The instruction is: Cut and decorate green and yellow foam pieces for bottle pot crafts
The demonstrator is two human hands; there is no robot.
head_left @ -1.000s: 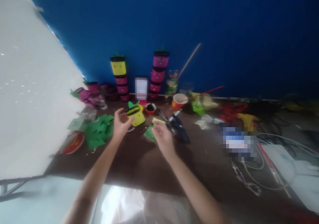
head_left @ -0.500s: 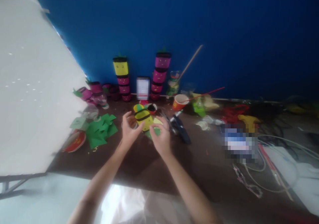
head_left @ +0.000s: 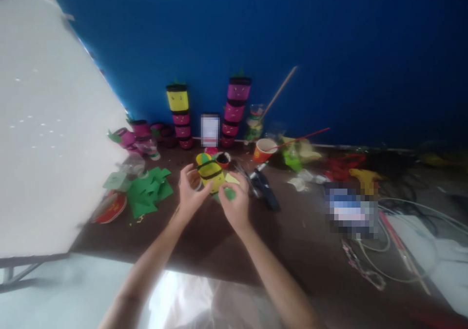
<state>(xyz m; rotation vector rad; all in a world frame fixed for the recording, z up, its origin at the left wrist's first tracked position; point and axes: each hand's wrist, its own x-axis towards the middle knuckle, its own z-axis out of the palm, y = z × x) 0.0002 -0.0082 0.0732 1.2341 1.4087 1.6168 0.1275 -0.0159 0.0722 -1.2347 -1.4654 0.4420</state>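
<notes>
Above the dark table, a small yellow cup (head_left: 216,179) with a black rim is held tilted between my two hands. My left hand (head_left: 190,192) grips its left side, thumb at the lower edge. On the lower right, the fingertips of my right hand (head_left: 236,201) press against the cup's face, where small marks show but are too blurred to read. A green scrap (head_left: 229,194) lies under my right hand. Just behind are a yellow and green round piece (head_left: 203,159) and a small cup of dark paint (head_left: 223,160).
Two stacks of painted cups, one yellow-topped (head_left: 177,100) and one magenta (head_left: 234,109), stand by the blue wall. Green paper pieces (head_left: 149,192) lie left. Right are a paper cup (head_left: 264,151) with a red stick, a dark tool (head_left: 266,188), cables and a blurred-out item (head_left: 351,209).
The yellow cup has turned slightly and shifted a little to the right between my fingers. Both hands stay almost in place.
</notes>
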